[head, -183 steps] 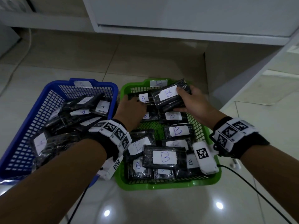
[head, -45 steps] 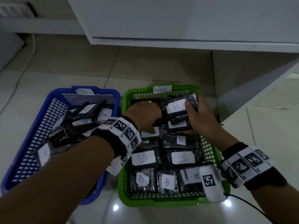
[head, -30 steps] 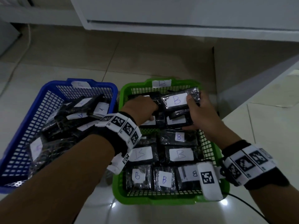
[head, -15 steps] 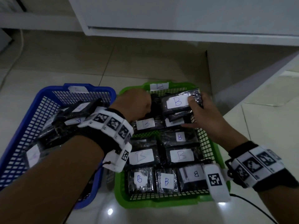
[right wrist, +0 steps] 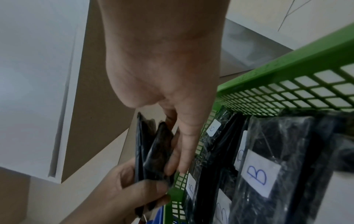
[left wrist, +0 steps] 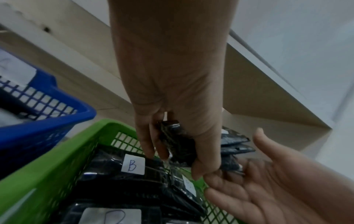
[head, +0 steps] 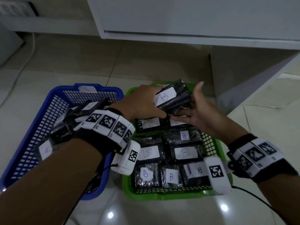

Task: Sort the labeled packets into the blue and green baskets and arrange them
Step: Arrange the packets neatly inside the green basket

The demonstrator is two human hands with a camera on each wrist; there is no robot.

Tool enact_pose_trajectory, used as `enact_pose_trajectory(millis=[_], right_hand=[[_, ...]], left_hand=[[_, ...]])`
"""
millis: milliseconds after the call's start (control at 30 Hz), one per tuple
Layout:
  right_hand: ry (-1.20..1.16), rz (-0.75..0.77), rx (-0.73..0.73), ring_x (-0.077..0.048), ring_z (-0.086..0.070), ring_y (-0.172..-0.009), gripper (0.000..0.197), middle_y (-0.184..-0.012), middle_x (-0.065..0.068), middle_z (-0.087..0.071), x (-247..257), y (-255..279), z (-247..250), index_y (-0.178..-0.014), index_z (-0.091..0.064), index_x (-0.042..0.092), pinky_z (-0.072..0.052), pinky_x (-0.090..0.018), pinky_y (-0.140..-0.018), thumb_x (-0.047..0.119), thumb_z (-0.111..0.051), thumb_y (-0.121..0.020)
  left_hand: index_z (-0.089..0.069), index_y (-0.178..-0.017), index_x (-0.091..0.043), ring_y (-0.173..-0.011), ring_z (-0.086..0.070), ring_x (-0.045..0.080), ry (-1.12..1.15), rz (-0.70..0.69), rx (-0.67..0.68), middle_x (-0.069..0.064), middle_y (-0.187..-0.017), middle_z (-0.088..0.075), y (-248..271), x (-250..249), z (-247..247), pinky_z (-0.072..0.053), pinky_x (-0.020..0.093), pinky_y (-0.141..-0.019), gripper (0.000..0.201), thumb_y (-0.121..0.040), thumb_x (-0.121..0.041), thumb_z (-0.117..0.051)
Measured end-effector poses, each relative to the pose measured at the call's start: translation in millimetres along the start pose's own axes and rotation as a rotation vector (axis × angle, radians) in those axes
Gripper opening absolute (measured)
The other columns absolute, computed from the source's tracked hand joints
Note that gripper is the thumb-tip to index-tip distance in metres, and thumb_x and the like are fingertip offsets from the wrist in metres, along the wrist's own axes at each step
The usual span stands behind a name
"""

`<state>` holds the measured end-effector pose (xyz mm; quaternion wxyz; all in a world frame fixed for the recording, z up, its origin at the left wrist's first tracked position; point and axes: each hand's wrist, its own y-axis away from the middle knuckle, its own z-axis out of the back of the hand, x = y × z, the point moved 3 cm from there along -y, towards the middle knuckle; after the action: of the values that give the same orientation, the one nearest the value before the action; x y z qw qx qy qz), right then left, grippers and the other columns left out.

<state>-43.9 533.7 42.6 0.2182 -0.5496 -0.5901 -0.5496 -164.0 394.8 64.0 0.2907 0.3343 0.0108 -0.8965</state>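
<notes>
I have a small stack of B packets [head: 172, 99] gripped in my left hand [head: 142, 103], thumb under its near edge and fingers curled over the far side, lifted above the far end of the green basket [head: 209, 194]. My right hand [head: 197, 114] sits just to the right of the stack with fingers straight and spread, palm turned toward it, fingertips reaching under the stack's lower edge; it supports rather than clasps.

Below and nearer than my hands, the green basket already holds B-labelled packets [head: 185, 153] lying flat in tidy rows, labels up. Directly beneath the held stack, two more packets lie side by side at the far end.

To the left of my left wrist, the blue basket [head: 39, 127] holds its own packets [head: 69, 120], but they lie heaped and tilted over one another, and their labels are too blurred to read.

I judge the sorting as essentially done, since no loose packets show on the floor. What remains is laying this stack into the far row of the green basket, then straightening the jumbled blue side.
</notes>
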Motion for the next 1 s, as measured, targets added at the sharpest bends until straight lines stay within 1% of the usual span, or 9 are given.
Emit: enact_pose_trajectory(millis=[67,233,300,367,500,700,833,933,1000], right_hand=[[-0.019,-0.012,0.034,-0.032,-0.069,-0.102,0.066,-0.117,-0.013,-0.069,0,-1,2,-0.126,-0.057,0.012,-0.056,-0.043,-0.089,0.062,-0.037,-0.088],[0.230,-0.024,-0.002,-0.034,-0.070,-0.099,0.025,-0.110,-0.023,-0.069,4,-7,20,-0.115,-0.059,-0.002,-0.057,-0.043,-0.088,0.015,-0.057,-0.096],[0.597,0.014,-0.036,-0.030,-0.070,-0.091,0.017,-0.102,-0.017,-0.068,13,-12,27,-0.109,-0.059,0.004,-0.061,-0.038,-0.077,0.011,-0.060,-0.094],[1.134,0.121,-0.021,-0.018,-0.065,-0.083,0.015,-0.097,-0.007,-0.065,22,-20,29,-0.106,-0.057,0.014,-0.053,-0.028,-0.066,0.010,-0.062,-0.093],[1.669,0.257,0.099,-0.021,-0.061,-0.102,0.025,-0.113,-0.009,-0.065,15,-42,22,-0.115,-0.066,0.011,-0.036,-0.021,-0.075,0.009,-0.065,-0.090],[1.688,0.305,0.099,-0.025,-0.064,-0.085,0.031,-0.095,-0.010,-0.067,-2,-57,31,-0.103,-0.068,0.015,-0.055,-0.034,-0.075,-0.007,-0.065,-0.081],[1.701,0.340,0.039,-0.026,-0.066,-0.089,0.031,-0.098,-0.009,-0.070,-1,-52,33,-0.105,-0.072,0.017,-0.056,-0.037,-0.075,-0.002,-0.069,-0.081],[1.679,0.420,-0.024,-0.022,-0.064,-0.091,0.028,-0.101,-0.007,-0.067,4,-46,29,-0.104,-0.071,0.015,-0.053,-0.033,-0.077,0.012,-0.078,-0.077],[1.466,0.442,0.009,-0.008,-0.063,-0.081,0.036,-0.096,0.000,-0.068,8,-39,22,-0.106,-0.069,0.014,-0.050,-0.022,-0.072,0.019,-0.083,-0.073]], left_hand=[[-0.064,-0.113,-0.020,-0.086,-0.067,0.011,0.037,0.043,-0.016,-0.006,-0.100,-0.070,3,6,3,-0.059,0.036,-0.078,0.052,-0.068,-0.032,-0.087],[-0.067,-0.106,-0.016,-0.080,-0.063,0.012,-0.182,0.113,0.000,-0.002,-0.093,-0.067,15,28,10,-0.056,0.035,-0.073,0.057,-0.063,-0.047,-0.090],[-0.068,-0.109,-0.015,-0.082,-0.064,0.016,-0.225,0.145,0.027,0.000,-0.095,-0.069,21,39,9,-0.056,0.037,-0.074,0.064,-0.062,-0.052,-0.090],[-0.068,-0.109,-0.016,-0.081,-0.064,0.015,-0.215,0.139,-0.011,-0.001,-0.094,-0.069,25,45,7,-0.056,0.036,-0.074,0.067,-0.061,-0.059,-0.087],[-0.069,-0.107,-0.016,-0.075,-0.062,0.011,-0.178,0.114,-0.112,-0.003,-0.088,-0.069,26,50,7,-0.053,0.031,-0.068,0.072,-0.060,-0.068,-0.082],[-0.064,-0.094,-0.016,-0.074,-0.058,0.014,-0.296,0.134,-0.050,-0.005,-0.081,-0.062,25,46,-1,-0.048,0.033,-0.065,0.065,-0.062,-0.070,-0.080],[-0.063,-0.116,-0.017,-0.100,-0.056,0.021,-0.446,0.131,-0.020,0.001,-0.107,-0.059,24,42,-9,-0.051,0.039,-0.083,0.076,-0.064,-0.071,-0.077],[-0.062,-0.122,-0.023,-0.103,-0.058,0.021,-0.553,0.133,-0.008,0.000,-0.112,-0.060,17,37,-17,-0.051,0.041,-0.085,0.080,-0.062,-0.074,-0.076],[-0.062,-0.120,-0.023,-0.101,-0.058,0.020,-0.482,0.132,0.014,-0.003,-0.110,-0.062,13,34,-21,-0.052,0.040,-0.083,0.083,-0.058,-0.075,-0.079]])
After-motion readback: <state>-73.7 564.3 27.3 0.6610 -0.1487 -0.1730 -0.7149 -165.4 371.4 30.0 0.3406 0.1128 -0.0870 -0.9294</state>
